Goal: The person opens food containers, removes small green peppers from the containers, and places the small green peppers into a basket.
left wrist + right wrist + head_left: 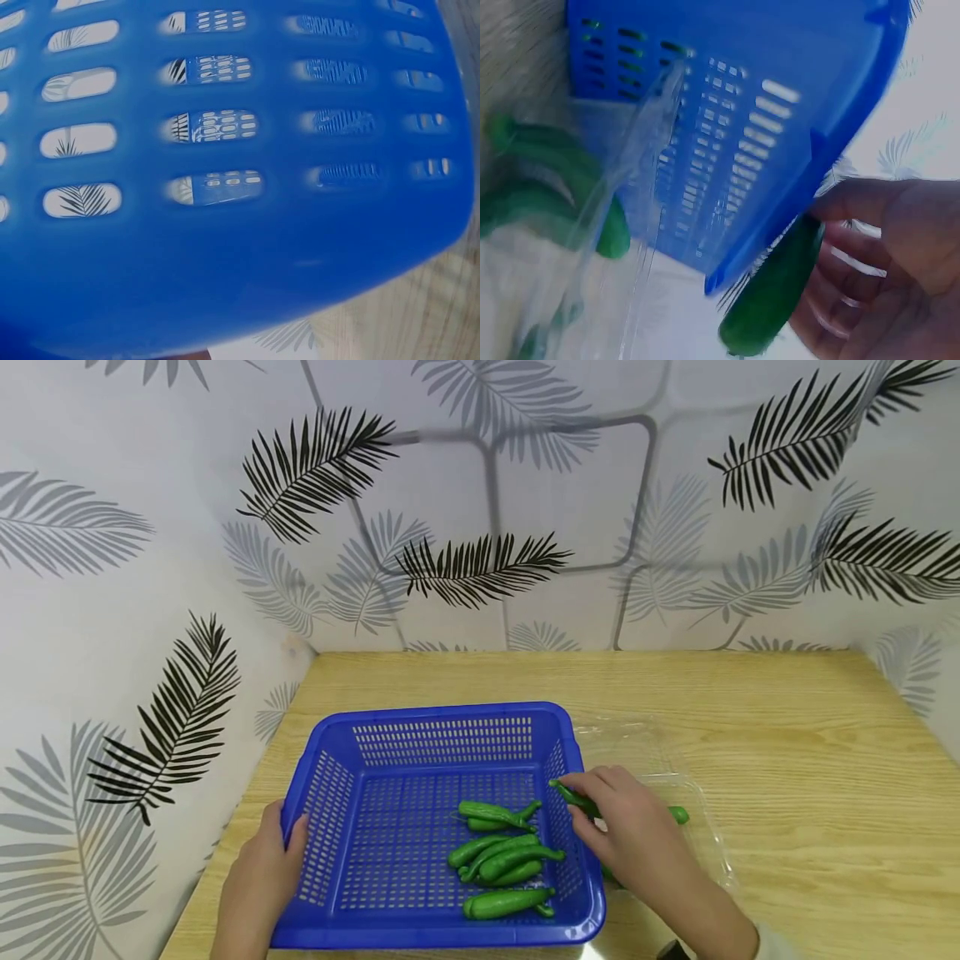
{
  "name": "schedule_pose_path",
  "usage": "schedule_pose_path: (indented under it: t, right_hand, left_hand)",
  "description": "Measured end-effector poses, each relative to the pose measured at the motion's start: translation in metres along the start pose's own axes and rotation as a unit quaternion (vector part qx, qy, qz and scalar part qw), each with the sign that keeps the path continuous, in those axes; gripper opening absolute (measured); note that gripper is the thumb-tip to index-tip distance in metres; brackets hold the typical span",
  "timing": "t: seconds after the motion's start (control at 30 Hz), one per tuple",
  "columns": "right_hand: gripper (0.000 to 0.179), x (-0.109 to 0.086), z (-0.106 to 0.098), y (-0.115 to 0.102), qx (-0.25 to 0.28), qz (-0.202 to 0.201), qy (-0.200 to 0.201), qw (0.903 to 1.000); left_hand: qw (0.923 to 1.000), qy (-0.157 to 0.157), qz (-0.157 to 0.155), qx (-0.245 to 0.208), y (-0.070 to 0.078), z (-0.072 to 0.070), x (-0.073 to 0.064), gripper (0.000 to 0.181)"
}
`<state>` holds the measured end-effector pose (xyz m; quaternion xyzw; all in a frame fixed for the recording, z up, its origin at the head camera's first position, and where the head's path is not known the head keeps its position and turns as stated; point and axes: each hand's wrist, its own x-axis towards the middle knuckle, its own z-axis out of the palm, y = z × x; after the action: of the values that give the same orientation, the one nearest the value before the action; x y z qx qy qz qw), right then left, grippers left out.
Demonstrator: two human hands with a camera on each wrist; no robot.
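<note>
A blue slotted plastic basket (431, 717) stands on the table, with several green peppers (517, 862) lying toward the right of its floor. My left hand (262, 872) grips its left rim, thumb on the inner side; in the left wrist view the basket wall (247, 262) fills most of the picture. At the right rim, my right hand (637, 831) pinches one green pepper (774, 289) between thumb and fingers. Right of the basket, partly behind that hand, is a clear plastic container (708, 839) with more green peppers (551, 154) in it.
The light wood table (810, 760) runs back to a white wall covering (555, 510) with leaf prints. The container's clear lid (618, 739) lies behind the right hand, close against the basket. A second leaf-printed wall (150, 635) rises along the left side.
</note>
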<state>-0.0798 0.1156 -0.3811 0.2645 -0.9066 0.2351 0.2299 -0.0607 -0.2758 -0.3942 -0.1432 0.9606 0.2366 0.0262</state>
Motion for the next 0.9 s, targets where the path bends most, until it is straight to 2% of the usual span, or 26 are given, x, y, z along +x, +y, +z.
schedule_pose_path:
  t: [0.17, 0.47, 0.6, 0.9]
  right_hand:
    - [0.028, 0.009, 0.008, -0.014, 0.007, -0.076, -0.012, 0.997]
    - [0.026, 0.02, 0.023, -0.041, 0.028, -0.143, -0.061, 0.9875]
    - [0.024, 0.022, 0.032, -0.05, 0.028, -0.149, -0.113, 0.982]
    - [0.021, 0.018, 0.049, -0.056, -0.005, -0.123, -0.227, 0.9661]
  left_hand:
    - [1.0, 0.001, 0.001, 0.003, -0.001, 0.001, 0.0, 0.058]
    - [1.0, 0.002, 0.004, 0.004, -0.002, 0.001, 0.001, 0.058]
    - [1.0, 0.001, 0.004, 0.002, -0.003, 0.002, 0.001, 0.058]
    - [0.9999, 0.01, 0.006, 0.001, -0.002, 0.002, 0.0, 0.058]
